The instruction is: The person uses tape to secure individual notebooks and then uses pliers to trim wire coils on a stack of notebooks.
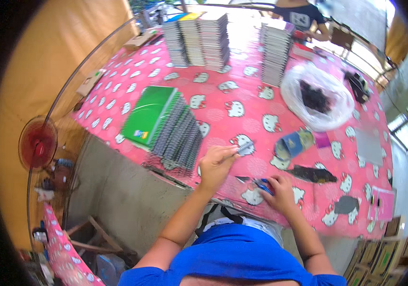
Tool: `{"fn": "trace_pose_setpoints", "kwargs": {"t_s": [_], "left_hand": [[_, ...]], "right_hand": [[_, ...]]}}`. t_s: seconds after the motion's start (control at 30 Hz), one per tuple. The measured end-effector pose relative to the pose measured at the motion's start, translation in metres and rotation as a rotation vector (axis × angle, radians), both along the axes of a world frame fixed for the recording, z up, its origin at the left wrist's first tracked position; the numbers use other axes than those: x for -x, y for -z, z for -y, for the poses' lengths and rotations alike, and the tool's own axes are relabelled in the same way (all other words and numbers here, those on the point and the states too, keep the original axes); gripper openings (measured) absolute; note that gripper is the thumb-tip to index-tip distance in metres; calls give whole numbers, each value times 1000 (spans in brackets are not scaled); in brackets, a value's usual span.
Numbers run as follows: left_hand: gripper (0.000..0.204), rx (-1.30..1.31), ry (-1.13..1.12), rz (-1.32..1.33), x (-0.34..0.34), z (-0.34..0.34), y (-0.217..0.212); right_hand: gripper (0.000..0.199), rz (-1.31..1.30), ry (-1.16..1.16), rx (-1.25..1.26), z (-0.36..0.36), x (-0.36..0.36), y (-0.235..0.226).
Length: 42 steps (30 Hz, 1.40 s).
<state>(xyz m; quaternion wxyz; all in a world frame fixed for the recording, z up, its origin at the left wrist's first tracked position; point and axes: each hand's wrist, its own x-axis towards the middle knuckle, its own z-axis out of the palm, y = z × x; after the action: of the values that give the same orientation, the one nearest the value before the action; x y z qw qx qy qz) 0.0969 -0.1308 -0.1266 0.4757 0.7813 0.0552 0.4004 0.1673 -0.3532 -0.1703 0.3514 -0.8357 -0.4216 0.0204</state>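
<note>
Pinched in the fingers of my left hand [217, 164] is a short, dark spiral binding coil [245, 147], pointing away to the right above the tablecloth. My right hand [280, 191] is closed around blue-handled pliers [264, 185], whose metal jaws point left near the table's front edge. Left of my left hand stands a stack of spiral notebooks [151, 114] with a green cover on top and wire spines facing me. Beyond my right hand lie a blue and tan cylindrical container [293, 145] on its side and a dark, elongated bundle [313, 174].
Tall notebook stacks [213, 43] rise at the far side, with another stack [275, 52] farther right. A white plastic bag [292, 102] holds a black tangled mass. A pink notebook [381, 202] lies at the right edge. Another person [304, 19] is at the far end.
</note>
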Motion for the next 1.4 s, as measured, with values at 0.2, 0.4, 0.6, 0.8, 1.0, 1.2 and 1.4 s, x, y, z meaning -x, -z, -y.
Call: {"fn": "trace_pose_setpoints", "kwargs": {"t_s": [0.2, 0.4, 0.6, 0.8, 1.0, 1.2, 1.4], "left_hand": [[21, -269, 52, -136, 39, 13, -53], [36, -94, -526, 385, 106, -27, -130], [63, 499, -491, 386, 61, -122, -111], [60, 595, -651, 336, 58, -127, -105], [47, 470, -657, 378, 51, -122, -114], [40, 270, -57, 628, 124, -75, -172], [64, 425, 1268, 620, 129, 22, -195]], "right_hand": [[51, 181, -248, -194, -64, 14, -112], [49, -501, -590, -999, -149, -7, -201], [33, 112, -234, -733, -271, -44, -159], [21, -15, -293, -857, -295, -17, -147], [24, 135, -87, -859, -280, -12, -147], [57, 109, -166, -114, -92, -37, -90], [69, 47, -7, 382, 8, 19, 19]]}}
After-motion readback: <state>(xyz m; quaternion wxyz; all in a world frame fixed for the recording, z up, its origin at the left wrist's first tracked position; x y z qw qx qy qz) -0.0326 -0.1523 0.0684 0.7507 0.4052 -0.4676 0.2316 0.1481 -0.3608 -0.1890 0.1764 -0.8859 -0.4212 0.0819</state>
